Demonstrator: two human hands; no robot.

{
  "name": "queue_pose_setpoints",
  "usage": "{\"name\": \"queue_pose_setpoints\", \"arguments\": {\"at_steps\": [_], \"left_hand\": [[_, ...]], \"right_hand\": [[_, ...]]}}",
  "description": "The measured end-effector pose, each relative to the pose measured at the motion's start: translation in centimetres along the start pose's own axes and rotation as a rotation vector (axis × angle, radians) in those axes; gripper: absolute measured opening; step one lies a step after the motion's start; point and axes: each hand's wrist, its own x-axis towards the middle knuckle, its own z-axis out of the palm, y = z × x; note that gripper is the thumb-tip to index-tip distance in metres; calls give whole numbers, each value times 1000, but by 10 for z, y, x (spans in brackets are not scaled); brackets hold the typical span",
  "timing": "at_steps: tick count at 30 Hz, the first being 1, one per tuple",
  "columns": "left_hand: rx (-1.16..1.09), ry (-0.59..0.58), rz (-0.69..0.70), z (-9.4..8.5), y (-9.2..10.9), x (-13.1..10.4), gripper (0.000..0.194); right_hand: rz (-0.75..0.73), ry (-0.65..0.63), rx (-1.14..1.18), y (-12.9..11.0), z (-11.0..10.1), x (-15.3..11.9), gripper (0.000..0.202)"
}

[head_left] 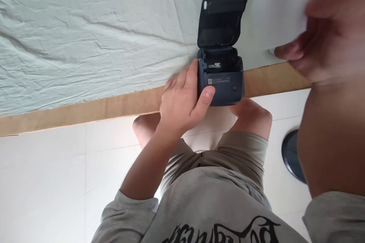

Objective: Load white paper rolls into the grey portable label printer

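A small dark blue label printer (221,89) sits at the table's edge with its black lid (222,21) swung up, showing the hollow inside. My left hand (182,100) grips it from the left, fingers along its side and thumb over the front face near a label strip and a round button. Up at the right, close to the camera, my right hand (322,26) holds a white piece of paper (281,11) between thumb and fingers. Both are blurred, and I cannot tell whether it is one sheet or several layers.
A pale green cloth (99,41), wrinkled at the left, covers the table, with a bare wooden edge (85,110) along the front. Something small and white (272,51) peeks out beneath my right hand. A black round object (293,155) stands on the tiled floor (48,182).
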Motion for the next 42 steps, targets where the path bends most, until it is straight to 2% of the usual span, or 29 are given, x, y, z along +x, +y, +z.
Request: {"name": "queue_pose_setpoints", "arguments": {"at_steps": [3, 7, 10, 12, 15, 18, 20, 22, 24, 25, 26, 28, 29, 31, 33, 34, 38, 40, 42], "left_hand": [[11, -2, -7, -1, 1, 0, 117], [31, 15, -34, -2, 1, 0, 115], [38, 22, -37, -1, 0, 0, 111], [37, 18, -33, 0, -1, -1, 111], [23, 14, -36, -1, 0, -1, 111], [-54, -15, -63, -10, 3, 1, 106], [-146, -6, -90, -17, 3, 6, 101], [-157, 65, -97, -22, 0, 14, 101], [-166, 59, -84, -22, -5, 23, 99], [-177, 50, -80, -21, -8, 27, 98], [-177, 38, -65, -18, -11, 30, 101], [-143, 0, -52, -13, -14, 33, 102], [-108, -32, -39, -11, -15, 33, 98], [-71, -53, -14, -10, -14, 32, 84], [-60, -51, -5, -10, -14, 31, 74], [-62, -46, -9, -10, -14, 30, 72], [-107, -39, 2, -9, -20, 31, 83], [-138, -31, 23, -7, -23, 32, 85], [-150, -24, 28, -6, -24, 33, 86]], "right_hand": [[120, 62, 118, 34, 6, -8, 36], [21, 157, -7, 63, 16, -15, 34], [-107, 202, -350, 67, 14, -17, 33], [-119, 211, -494, 66, 14, -16, 32], [-67, 170, -516, 65, 20, -18, 38], [-54, 162, -513, 66, 22, -25, 54], [-165, 234, -467, 67, 16, -30, 58], [-338, 366, -422, 71, 2, -30, 51], [-440, 486, -440, 80, -15, -22, 49], [-422, 500, -492, 86, -23, -16, 55], [-380, 488, -503, 94, -30, -9, 68], [-288, 437, -507, 110, -38, 5, 80], [-234, 408, -500, 117, -40, 11, 80], [-133, 380, -492, 126, -40, 18, 64], [-57, 388, -501, 129, -38, 20, 49], [-40, 405, -509, 130, -37, 20, 48], [-111, 418, -384, 133, -37, 19, 79], [-162, 409, -276, 137, -39, 21, 76], [-203, 430, -214, 142, -40, 25, 61]]}}
